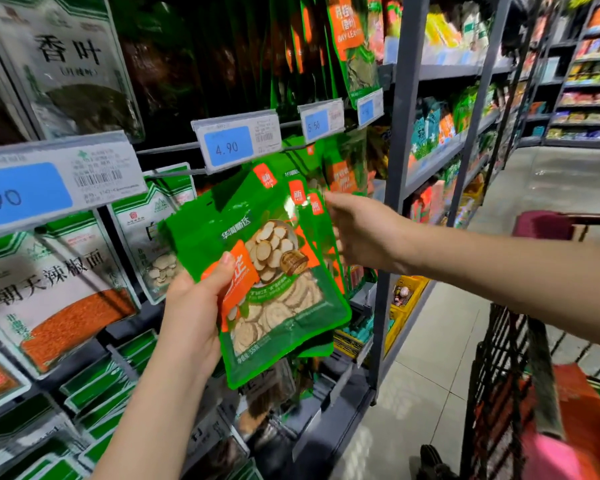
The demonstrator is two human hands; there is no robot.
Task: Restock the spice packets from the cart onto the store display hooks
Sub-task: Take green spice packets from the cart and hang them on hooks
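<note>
While left hand point(192, 315) grips it, green packet point(257, 282) holds pale slices point(274, 244).

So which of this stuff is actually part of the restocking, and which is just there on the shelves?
Part of the job: green packets, gripped by the left hand; right hand at their top edge; display hook; black cart.
Just there: chili powder packets; yellow crate; far snack shelves; 4.90 price tag.

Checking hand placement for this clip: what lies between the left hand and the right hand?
Head view: a fan of green spice packets; the left hand grips its lower left, the right hand reaches its top right corner.
</note>
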